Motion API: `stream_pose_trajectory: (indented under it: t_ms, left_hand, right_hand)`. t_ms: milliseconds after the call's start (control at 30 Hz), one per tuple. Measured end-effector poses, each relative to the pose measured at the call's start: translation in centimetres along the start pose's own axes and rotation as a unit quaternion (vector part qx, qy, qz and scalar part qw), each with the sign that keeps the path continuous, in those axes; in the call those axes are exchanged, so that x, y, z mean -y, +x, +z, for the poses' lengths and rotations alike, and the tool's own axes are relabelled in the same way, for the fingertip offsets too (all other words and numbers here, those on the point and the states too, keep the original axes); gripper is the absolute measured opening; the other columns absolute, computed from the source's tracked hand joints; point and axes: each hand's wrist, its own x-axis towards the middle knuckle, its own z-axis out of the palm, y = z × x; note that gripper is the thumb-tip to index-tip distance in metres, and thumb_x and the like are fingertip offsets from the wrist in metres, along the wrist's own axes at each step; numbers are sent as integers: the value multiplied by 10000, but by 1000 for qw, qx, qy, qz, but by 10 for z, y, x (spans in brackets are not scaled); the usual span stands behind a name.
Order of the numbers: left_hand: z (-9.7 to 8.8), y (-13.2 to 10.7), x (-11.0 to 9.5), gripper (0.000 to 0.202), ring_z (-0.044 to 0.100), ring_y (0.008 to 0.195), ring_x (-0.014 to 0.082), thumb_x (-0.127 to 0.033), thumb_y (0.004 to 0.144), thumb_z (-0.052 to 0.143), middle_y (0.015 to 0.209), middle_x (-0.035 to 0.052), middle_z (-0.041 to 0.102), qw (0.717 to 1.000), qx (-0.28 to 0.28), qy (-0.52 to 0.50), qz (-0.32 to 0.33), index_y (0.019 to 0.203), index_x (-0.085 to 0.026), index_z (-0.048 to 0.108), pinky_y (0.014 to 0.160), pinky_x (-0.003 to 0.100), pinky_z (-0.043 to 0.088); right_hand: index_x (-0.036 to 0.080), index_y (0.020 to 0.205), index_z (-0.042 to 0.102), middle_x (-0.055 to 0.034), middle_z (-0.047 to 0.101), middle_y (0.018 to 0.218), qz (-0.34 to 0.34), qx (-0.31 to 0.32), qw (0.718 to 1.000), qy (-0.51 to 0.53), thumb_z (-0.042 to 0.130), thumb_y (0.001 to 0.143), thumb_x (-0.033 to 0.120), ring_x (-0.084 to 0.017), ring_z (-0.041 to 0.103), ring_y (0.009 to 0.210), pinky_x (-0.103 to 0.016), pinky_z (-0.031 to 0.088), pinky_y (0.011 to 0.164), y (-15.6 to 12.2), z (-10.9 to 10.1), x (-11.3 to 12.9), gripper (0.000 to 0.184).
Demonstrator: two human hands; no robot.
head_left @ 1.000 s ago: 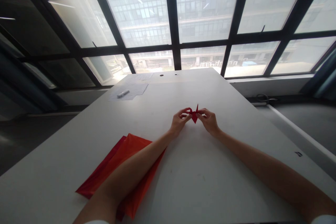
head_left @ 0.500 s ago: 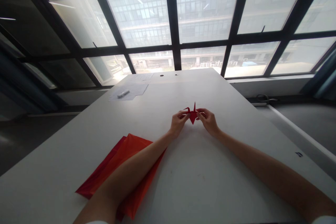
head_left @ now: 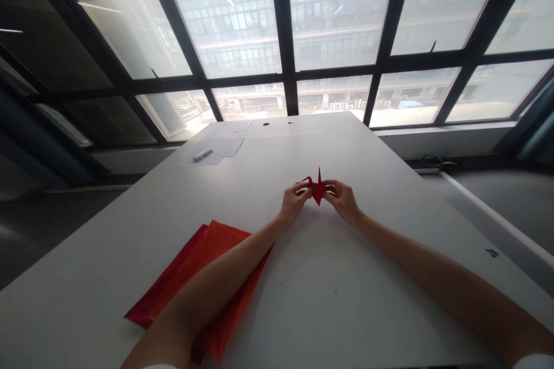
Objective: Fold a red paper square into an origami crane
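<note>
A small red origami crane [head_left: 318, 191] is held up over the white table [head_left: 303, 288], between my two hands. My left hand [head_left: 295, 198] pinches its left side near the bent point that looks like the head. On the other side, my right hand [head_left: 341, 197] grips the crane's body with thumb and fingers. One thin point of the crane stands straight up, and a wider wing tip points down towards me. Fingers cover parts of both its sides.
Under my left forearm lie orange and red sheets [head_left: 216, 253]. Papers [head_left: 229, 149] with a whitish marker-like object [head_left: 203, 154] on them lie at the far left. A small dark piece [head_left: 492, 253] is near the right edge. Windows [head_left: 242, 17] stand beyond the table.
My right hand's fingers have closed in slightly on the crane's right side. The upright point has shifted a touch to the left; my left hand stays almost still.
</note>
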Motion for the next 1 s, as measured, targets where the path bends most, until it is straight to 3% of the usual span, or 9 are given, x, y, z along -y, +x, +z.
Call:
stream_pose_trajectory:
  t_ms: [200, 467, 700, 833, 1000]
  left_hand:
    - [0, 1, 0, 353, 672, 825, 206, -355, 781, 752, 993, 103, 727, 1000, 1, -20, -18, 1045, -122, 738, 799, 377, 567]
    - [2, -1, -5, 304, 676, 830, 225, -345, 771, 752, 912, 94, 738, 1000, 8, -19, -11, 969, -115, 759, 840, 397, 551]
    - [1, 0, 2, 277, 670, 974, 266, -277, 822, 648, 1104, 136, 709, 997, 44, -66, -8, 1016, -109, 752, 930, 454, 523]
    - [0, -3, -2, 396, 632, 1089, 261, -166, 749, 703, 1181, 108, 674, 994, 97, -55, 21, 1145, -158, 717, 992, 412, 493]
    - [3, -6, -8, 398, 633, 1063, 235, -250, 752, 772, 1178, 97, 655, 995, 93, -11, 47, 1141, -182, 717, 943, 357, 519]
  right_hand:
    - [208, 1017, 726, -68, 693, 1033, -12, 22, 999, 22, 748, 781, 372, -213, 680, 866, -380, 597, 765, 0, 1, 2, 287]
    - [202, 998, 722, -66, 684, 1034, -25, 13, 1000, -6, 757, 748, 299, -213, 681, 880, -363, 590, 780, 0, 0, -1, 270]
    - [183, 941, 685, -57, 724, 874, -7, -28, 999, -25, 796, 702, 330, -212, 687, 799, -351, 584, 715, 2, -3, -13, 303]
    - [183, 896, 680, -51, 722, 863, -11, -42, 999, -15, 813, 681, 347, -209, 685, 783, -357, 585, 724, 4, -5, -20, 301]
    - [189, 876, 689, -47, 702, 897, -41, -37, 998, -35, 775, 703, 331, -213, 675, 841, -365, 585, 764, 5, -5, -20, 241]
